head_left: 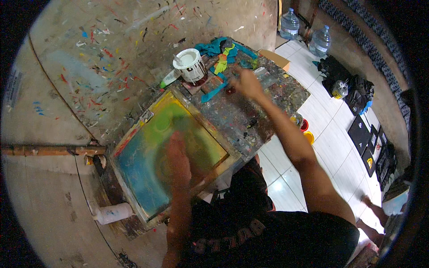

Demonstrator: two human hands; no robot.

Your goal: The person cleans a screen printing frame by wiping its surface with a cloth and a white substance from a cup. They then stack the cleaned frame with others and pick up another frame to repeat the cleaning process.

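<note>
A wooden-framed printing screen, its mesh stained blue, green and yellow, lies tilted on the worktable. Over its mesh is my left hand, smeared and in shadow; a dark blur beyond the fingers hides whether they hold anything. My right hand reaches over the paint-crusted tabletop, also blurred by motion, its grip unclear. Closest to it is a teal strip lying on the table. Left of that stands a white paint bucket with dark drips and a stick inside.
Teal and yellow-green rags lie at the table's back. A white bottle rests beside the screen's lower left. Small pots, one yellow, show beyond my right forearm. Water jugs, black bags and dark printed pieces are on the tiled floor.
</note>
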